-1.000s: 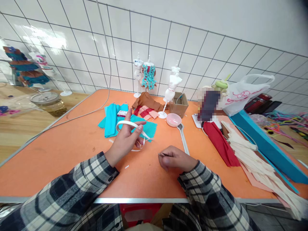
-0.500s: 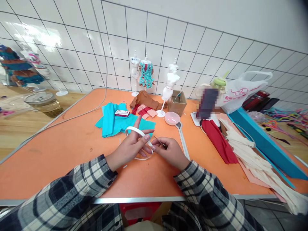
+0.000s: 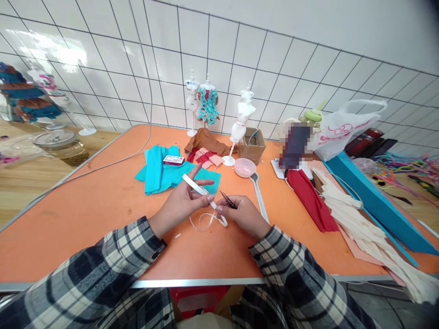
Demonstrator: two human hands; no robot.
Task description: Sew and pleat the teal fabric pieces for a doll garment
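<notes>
A narrow roll of white tape point(image 3: 195, 184) hangs round the fingers of my left hand point(image 3: 183, 199), its thumb pressed against the strip and the index finger stretched out. My right hand point(image 3: 242, 214) pinches the tape near its thumb tip. Dark pointed tweezers point(image 3: 227, 199) are also tucked in my right hand, tips toward the upper left. A thin white strip point(image 3: 202, 222) curls loosely on the table below both hands. Turquoise fabric point(image 3: 156, 176) lies just beyond my left hand, with a small white and red box point(image 3: 173, 160) on it.
Small white dress forms, one bare form point(image 3: 244, 114) among them, stand by the tiled wall. Near it are a pink bowl point(image 3: 244, 167), a spoon point(image 3: 259, 194) and a cardboard box point(image 3: 252, 146). Red fabric point(image 3: 310, 201) and cream fabric point(image 3: 356, 219) lie at right on the orange table point(image 3: 103, 246).
The tape roll has tilted and appears narrower, seen more edge-on. More of the loose white strip now shows under my hands. The tweezers' tips are more visible.
</notes>
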